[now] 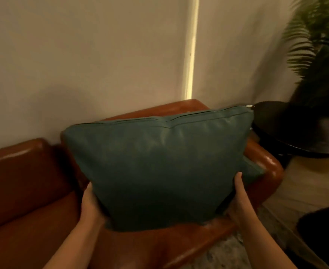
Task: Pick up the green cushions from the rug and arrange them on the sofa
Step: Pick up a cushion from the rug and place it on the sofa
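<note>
- Head view, counts: I see one green cushion (159,162), two hands, one brown leather sofa (23,181), one round black side table (287,133) and one fern-like plant (315,45).
- A green corner pokes out by the sofa armrest (268,162). I can't tell if it belongs to the same cushion.
- Cushion location: upright over the armrest end of the sofa, in front of the backrest, with the zipper seam on top. The metal zipper pull (250,106) is at its upper corner on the table side.
- The lower edge sits at seat level. I can't tell if it rests on the seat or hangs just above it.
- Left hand (90,202): clamped on the cushion's lower left edge. The thumb side is visible and the fingers are hidden behind the fabric.
- Right hand (239,197): clamped on the lower right edge, thumb pressed on the front face, fingers hidden behind.
- Both forearms are bare and come up from the bottom of the frame.
- Background: plain wall with one vertical lit strip (190,47) running down to the backrest.
- The side table stands just beside the armrest, with the plant behind it.
- A speckled grey rug (223,253) lies below the sofa's front edge.
</note>
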{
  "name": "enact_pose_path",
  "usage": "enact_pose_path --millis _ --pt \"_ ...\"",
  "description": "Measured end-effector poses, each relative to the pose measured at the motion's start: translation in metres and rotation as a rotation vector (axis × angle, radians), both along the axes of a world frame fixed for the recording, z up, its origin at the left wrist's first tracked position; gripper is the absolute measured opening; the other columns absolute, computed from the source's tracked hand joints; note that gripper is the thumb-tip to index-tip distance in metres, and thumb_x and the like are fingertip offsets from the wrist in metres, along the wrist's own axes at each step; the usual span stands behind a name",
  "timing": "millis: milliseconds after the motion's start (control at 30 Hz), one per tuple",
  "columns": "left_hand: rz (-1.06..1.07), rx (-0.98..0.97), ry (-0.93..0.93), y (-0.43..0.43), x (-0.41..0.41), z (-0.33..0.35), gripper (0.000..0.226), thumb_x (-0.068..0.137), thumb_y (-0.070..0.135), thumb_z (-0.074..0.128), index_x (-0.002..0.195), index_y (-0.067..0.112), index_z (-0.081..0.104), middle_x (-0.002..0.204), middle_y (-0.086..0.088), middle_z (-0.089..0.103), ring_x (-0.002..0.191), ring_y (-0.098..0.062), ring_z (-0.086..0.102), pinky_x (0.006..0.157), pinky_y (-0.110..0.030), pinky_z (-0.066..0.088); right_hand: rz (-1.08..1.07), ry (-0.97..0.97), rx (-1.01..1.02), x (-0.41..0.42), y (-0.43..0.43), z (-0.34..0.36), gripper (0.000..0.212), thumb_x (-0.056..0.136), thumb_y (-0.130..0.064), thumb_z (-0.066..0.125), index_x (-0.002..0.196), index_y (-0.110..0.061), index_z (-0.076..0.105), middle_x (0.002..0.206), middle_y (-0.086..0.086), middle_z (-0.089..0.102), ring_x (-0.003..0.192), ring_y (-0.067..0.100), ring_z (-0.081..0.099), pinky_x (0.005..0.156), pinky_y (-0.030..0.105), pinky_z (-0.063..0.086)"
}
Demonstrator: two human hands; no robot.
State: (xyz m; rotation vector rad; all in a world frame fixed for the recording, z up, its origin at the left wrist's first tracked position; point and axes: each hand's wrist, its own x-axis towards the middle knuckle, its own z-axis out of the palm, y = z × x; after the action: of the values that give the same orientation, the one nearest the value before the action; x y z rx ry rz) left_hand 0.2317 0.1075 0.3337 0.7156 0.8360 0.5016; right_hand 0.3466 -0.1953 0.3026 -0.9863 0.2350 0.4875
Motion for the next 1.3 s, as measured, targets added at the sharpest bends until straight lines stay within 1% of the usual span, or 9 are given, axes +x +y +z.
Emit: enact_pose_path --millis 133,333,533,667,767,900,1067,1200,1300 --pt "0.001 0.062 -0.045 0.076 -0.052 0.022 0.043 0.096 0.052 0.031 0.118 0.027 0.057 0.124 0.002 0.055 0.12 -0.025 0.047 0.099 -0.041 0.038 0.133 -0.144 -0.109 -0.017 0.066 0.023 0.081 0.065 -0.068 0.059 0.136 -0.032 0.046 0.129 -0.012 0.057 0.117 0.016 0.053 0.095 0.04 0.045" --pt "0.122 0.189 -0.168 0.154 -0.141 0.054 0.025 0.085 0.039 0.055 0.084 0.024 0.076 0.1 0.005 0.073 0.089 -0.018 0.066 0.072 -0.026 0.057 0.267 -0.295 -0.128 -0.051 0.155 0.031 0.057 0.068 -0.054 0.069 0.121 -0.038 0.056 0.121 -0.014 0.065 0.105 0.005 0.064 0.085 0.028 0.05" --pt "0.153 0.258 -0.245 0.205 -0.218 0.072 0.079 0.068 0.078 0.041 0.124 0.025 0.062 0.119 0.0 0.068 0.104 -0.019 0.067 0.078 -0.046 0.056 0.414 -0.353 -0.249 -0.101 0.237 0.037 0.072 0.047 -0.056 0.086 0.113 -0.041 0.058 0.122 -0.011 0.064 0.111 0.013 0.061 0.088 0.031 0.049" --pt "0.186 0.251 -0.114 0.234 -0.252 0.061 0.053 0.082 0.05 0.058 0.124 0.018 0.061 0.112 -0.003 0.071 0.095 -0.02 0.07 0.069 -0.036 0.06 0.369 -0.493 -0.369 -0.137 0.291 0.041 0.042 0.067 -0.056 0.072 0.105 -0.045 0.059 0.112 -0.019 0.063 0.104 0.004 0.059 0.088 0.028 0.047" --pt "0.242 0.2 -0.006 0.259 -0.276 0.043 0.053 0.081 0.046 0.064 0.126 0.018 0.059 0.118 -0.006 0.068 0.103 -0.025 0.066 0.086 -0.042 0.052 0.251 -0.671 -0.503 -0.152 0.337 0.054 0.007 0.088 -0.042 0.059 0.093 -0.039 0.063 0.096 -0.025 0.063 0.095 0.0 0.058 0.073 0.014 0.042" --pt "0.312 0.129 0.117 0.28 -0.311 0.013 0.082 0.056 0.057 0.077 0.126 0.019 0.058 0.12 -0.006 0.066 0.103 -0.027 0.065 0.093 -0.044 0.049 0.185 -0.878 -0.572 -0.167 0.398 0.075 0.011 0.094 -0.034 0.055 0.091 -0.03 0.065 0.081 -0.022 0.063 0.081 -0.004 0.058 0.065 0.01 0.041" --pt "0.375 0.106 0.328 0.297 -0.324 -0.007 0.126 0.028 0.068 0.082 0.136 0.014 0.046 0.132 -0.01 0.055 0.114 -0.034 0.056 0.098 -0.051 0.045 0.219 -1.21 -0.652 -0.178 0.46 0.094 0.033 0.094 -0.037 0.053 0.081 -0.008 0.06 0.073 0.002 0.064 0.07 0.016 0.059 0.064 0.033 0.046" --pt "0.309 0.507 0.752 0.318 -0.306 0.019 0.136 0.038 0.075 0.068 0.148 0.009 0.022 0.154 -0.017 0.024 0.14 -0.035 0.027 0.113 -0.049 0.027 0.286 -1.59 -0.763 -0.19 0.508 0.101 0.035 0.093 -0.036 0.056 0.068 -0.012 0.047 0.065 0.001 0.052 0.065 0.02 0.05 0.057 0.032 0.035" --pt "0.261 0.869 0.618 0.343 -0.276 0.054 0.127 0.047 0.07 0.066 0.151 0.021 0.011 0.156 -0.003 0.019 0.141 -0.021 0.022 0.113 -0.038 0.024 0.349 -1.837 -0.762 -0.194 0.538 0.103 0.038 0.086 -0.03 0.067 0.064 -0.02 0.038 0.057 0.004 0.049 0.057 0.025 0.049 0.055 0.031 0.031"
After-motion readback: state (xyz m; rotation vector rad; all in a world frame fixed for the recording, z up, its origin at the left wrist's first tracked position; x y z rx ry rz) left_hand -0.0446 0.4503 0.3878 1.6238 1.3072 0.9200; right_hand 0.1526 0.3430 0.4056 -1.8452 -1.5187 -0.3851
